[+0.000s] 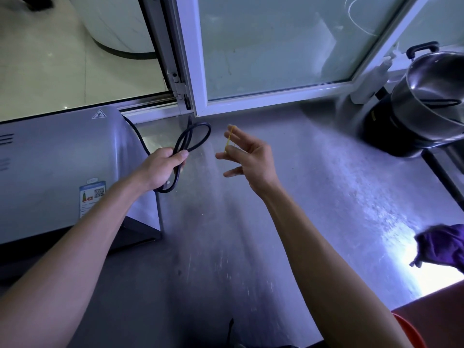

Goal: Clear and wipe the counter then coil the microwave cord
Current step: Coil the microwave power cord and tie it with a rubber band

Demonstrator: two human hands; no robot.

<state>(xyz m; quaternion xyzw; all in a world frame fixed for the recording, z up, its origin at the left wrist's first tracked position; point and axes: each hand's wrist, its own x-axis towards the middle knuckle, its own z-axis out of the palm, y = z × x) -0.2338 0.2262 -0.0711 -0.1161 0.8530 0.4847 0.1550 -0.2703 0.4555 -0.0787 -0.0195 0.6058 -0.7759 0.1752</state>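
Last step, w/ steel counter (288,197) bare: left hand (163,169) grips coiled black microwave cord (193,139) beside grey microwave (57,167); right hand (247,156), fingers spread, stretches thin yellow rubber band (229,139). Next prob: loop band round coil

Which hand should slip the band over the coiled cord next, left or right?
Right, probably. The right hand already has the yellow rubber band stretched across its fingers, close beside the loops. The left hand grips the coiled black cord next to the microwave, so it should just hold the bundle steady.
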